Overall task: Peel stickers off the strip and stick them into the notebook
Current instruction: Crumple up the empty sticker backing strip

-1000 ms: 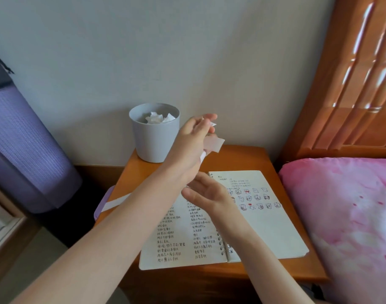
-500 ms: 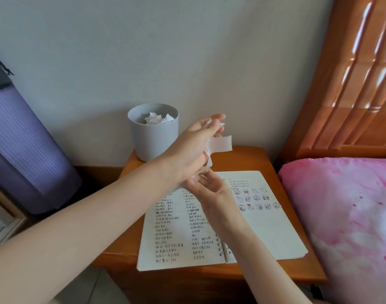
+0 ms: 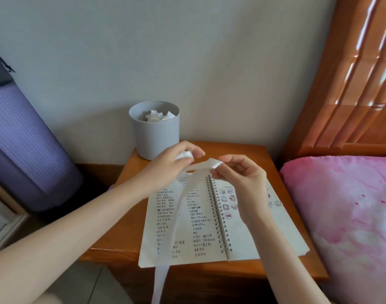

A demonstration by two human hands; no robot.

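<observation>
Head view: the only feed I have, looking down over both forearms at a bedside surface (image 3: 264, 159).
Hands count: two, both bare, raised side by side above the top edge of the notebook (image 3: 253, 242).
Strip count: one white strip (image 3: 161, 279).
Strip position: it spans the gap between the two hands, then falls across the left page, passes the front edge of the surface and hangs toward the floor.
Notebook count: one, spiral-bound, lying open and flat on the surface.
Stickers (image 3: 225, 207) count: I make out about ten small cartoon ones on the right page, showing on either side of the right wrist.
Cup (image 3: 154, 137) count: one grey cup at the back left corner of the surface, with crumpled white paper scraps (image 3: 157, 116) inside.
Writing: the left page carries columns of handwritten characters; from my feed they are too small to read.
Left hand (image 3: 174, 163): fingers curled, thumb and fingertips pinching a bunched white end of the strip.
Right hand (image 3: 240, 172): back of the hand toward me, fingers curled, thumb and forefinger pinching the strip where it bends over.
Surroundings: a pink pillow (image 3: 341, 216) and wooden headboard (image 3: 352, 84) on the right, a purple rolled mat (image 3: 23, 150) on the left.
</observation>
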